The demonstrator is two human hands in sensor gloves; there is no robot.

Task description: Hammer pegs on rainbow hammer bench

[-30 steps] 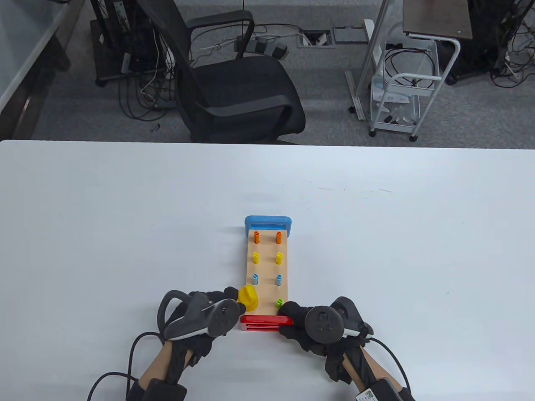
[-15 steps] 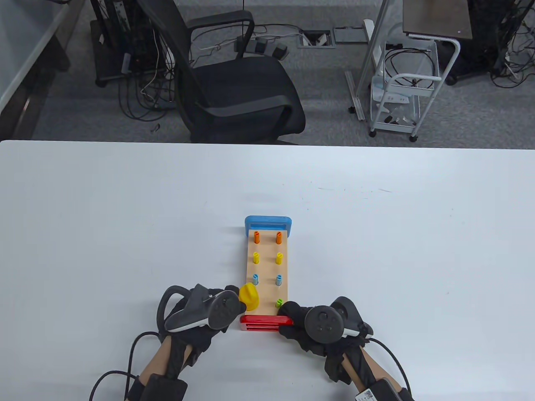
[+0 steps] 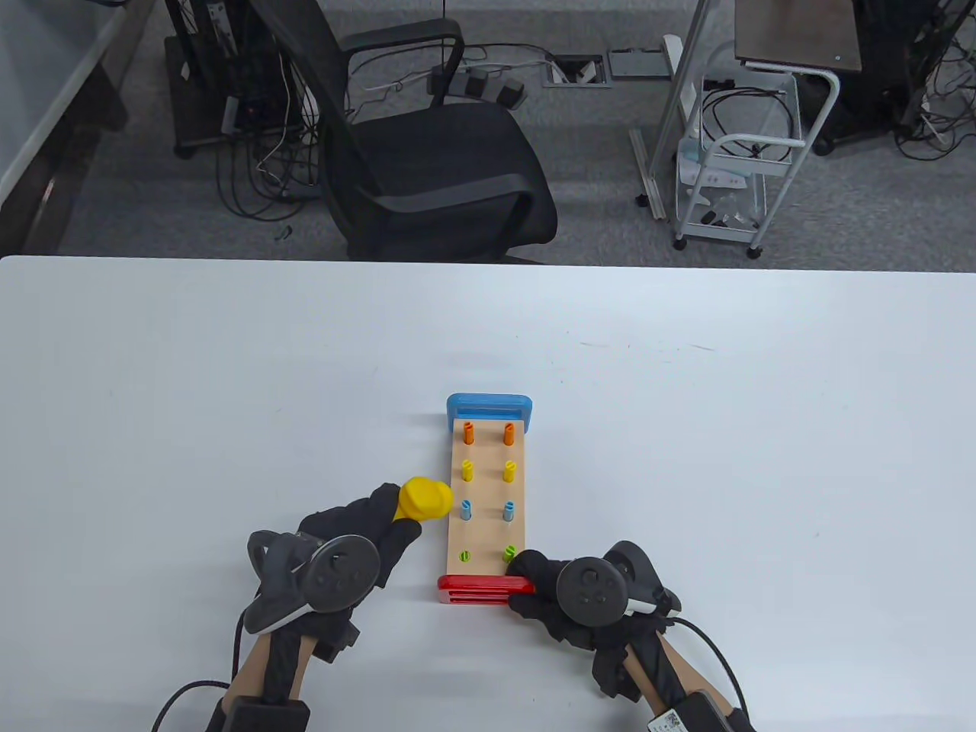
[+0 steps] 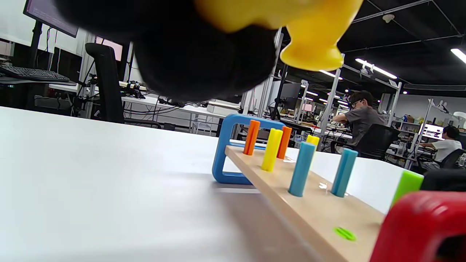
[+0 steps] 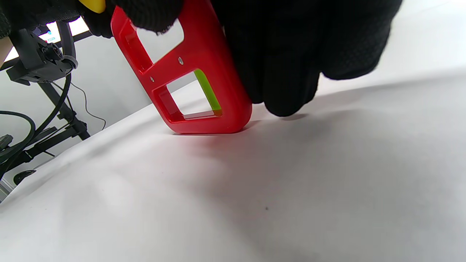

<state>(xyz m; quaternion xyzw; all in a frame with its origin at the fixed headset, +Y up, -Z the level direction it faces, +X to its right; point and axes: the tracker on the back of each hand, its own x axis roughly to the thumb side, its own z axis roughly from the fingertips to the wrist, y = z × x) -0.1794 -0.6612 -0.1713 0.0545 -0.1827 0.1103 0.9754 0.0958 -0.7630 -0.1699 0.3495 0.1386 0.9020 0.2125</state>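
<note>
Left wrist view: one green peg (image 4: pixel 344 233) flush with bench (image 3: pixel 488 499), seven upright. Left hand (image 3: pixel 358 526) grasping hammer (image 3: pixel 427 499); right hand (image 3: pixel 560 591) grasping red end (image 3: pixel 483 589), 6 o'clock.

white table (image 3: pixel 229 366), black office chair (image 3: pixel 435 168), grey carpet (image 3: pixel 595 198)

Bright, even overhead light; soft shadows on the table (image 3: pixel 686 457); the near foreground blurs in both wrist views.

Hammer (image 3: pixel 427 499) left of bench (image 3: pixel 486 526)
</note>
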